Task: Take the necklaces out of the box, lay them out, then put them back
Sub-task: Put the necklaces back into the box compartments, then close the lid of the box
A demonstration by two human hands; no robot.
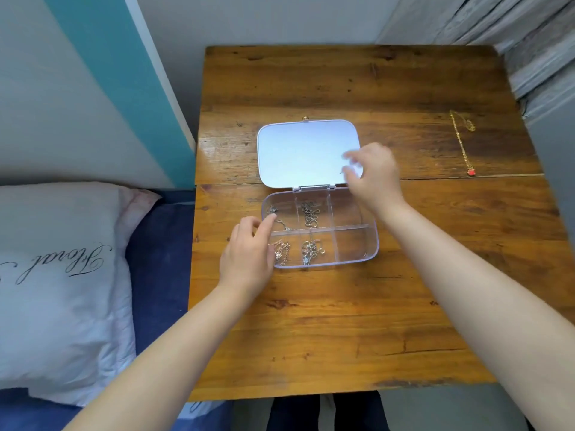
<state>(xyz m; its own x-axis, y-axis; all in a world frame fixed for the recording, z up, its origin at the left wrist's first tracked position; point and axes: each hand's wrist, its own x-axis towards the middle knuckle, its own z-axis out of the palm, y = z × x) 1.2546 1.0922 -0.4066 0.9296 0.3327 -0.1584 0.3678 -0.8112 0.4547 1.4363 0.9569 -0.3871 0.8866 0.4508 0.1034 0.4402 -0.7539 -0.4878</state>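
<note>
A clear plastic box (pixel 371 241) with several compartments lies open on the wooden table (pixel 342 321), its lid (pixel 298 150) flat behind it. Thin silver and gold chains (pixel 309 214) lie in the left and middle compartments; the two right compartments hold nothing. One gold necklace with a red pendant (pixel 462 144) is stretched out at the table's right. My left hand (pixel 247 258) rests on the box's left edge, fingers touching the rim. My right hand (pixel 371 175) hovers over the lid's right corner, fingers blurred and loosely curled; whether they pinch anything is unclear.
A bed with a white pillow (pixel 59 275) and blue sheet (pixel 158 259) lies along the table's left edge. Walls close in at the back and right. Bare wood lies in front of the box and between the box and the laid-out necklace.
</note>
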